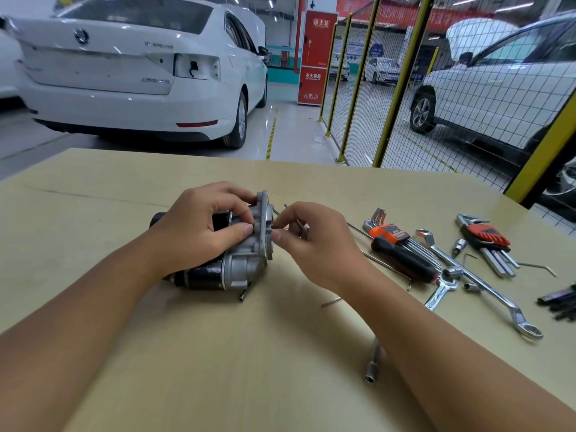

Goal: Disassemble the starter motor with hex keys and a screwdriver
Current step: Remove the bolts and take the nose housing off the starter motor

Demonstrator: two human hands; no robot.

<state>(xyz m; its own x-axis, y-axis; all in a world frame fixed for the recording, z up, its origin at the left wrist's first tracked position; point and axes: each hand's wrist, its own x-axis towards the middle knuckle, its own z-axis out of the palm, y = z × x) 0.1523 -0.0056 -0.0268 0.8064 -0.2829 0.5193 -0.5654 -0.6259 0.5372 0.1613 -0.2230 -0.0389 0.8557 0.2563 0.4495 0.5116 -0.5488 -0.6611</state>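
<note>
Both hands grip: left (199,226) holds the sideways-lying starter motor (224,247), right (311,235) pinches a hex key (300,227).

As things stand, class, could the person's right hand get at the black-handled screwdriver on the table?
Probably yes, once it lets go. The right hand pinches a small hex key at the starter motor; the screwdriver lies just to its right on the table with nothing between.

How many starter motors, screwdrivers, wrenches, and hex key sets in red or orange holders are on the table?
Starter motor: 1
Screwdriver: 1
Wrenches: 2 (long wrench, short wrench)
Hex key sets: 2 (orange holder, red holder)
Total: 6
</note>
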